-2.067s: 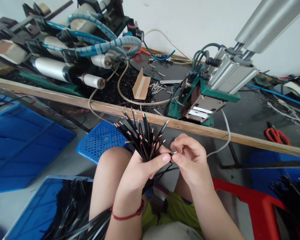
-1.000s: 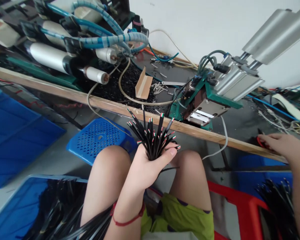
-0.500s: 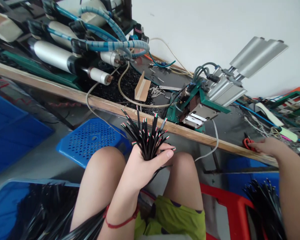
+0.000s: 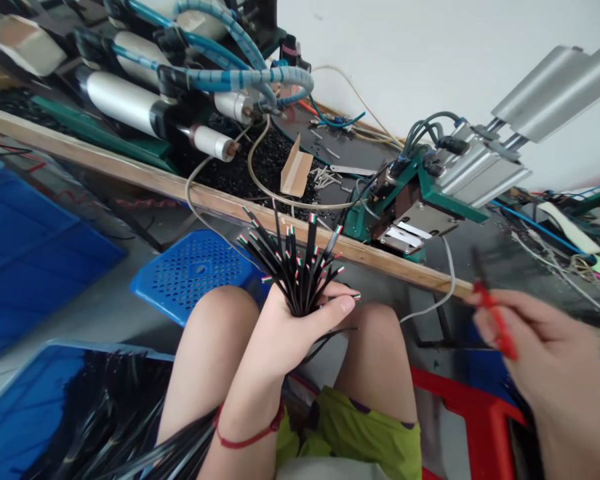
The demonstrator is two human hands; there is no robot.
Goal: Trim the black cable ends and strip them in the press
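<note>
My left hand [image 4: 290,330] is closed round a bundle of black cables [image 4: 295,263] whose stripped ends show red, white and green cores and fan upward above my knees. My right hand [image 4: 545,353], blurred by motion at the right, grips red-handled scissors [image 4: 493,313] with the dark blades pointing up. The scissors are apart from the bundle, about a hand's width to its right.
A wooden bench edge [image 4: 205,197] runs across in front of me, with a green pneumatic press [image 4: 420,193] and hosed cylinders [image 4: 180,80] on it. A blue perforated basket [image 4: 195,273] sits left, a blue crate of black cables [image 4: 80,413] bottom left, a red crate [image 4: 470,413] right.
My right hand left the bundle, reached to the bench at the right, picked up the red scissors and now carries them back toward the middle. My left hand kept its hold on the bundle.
</note>
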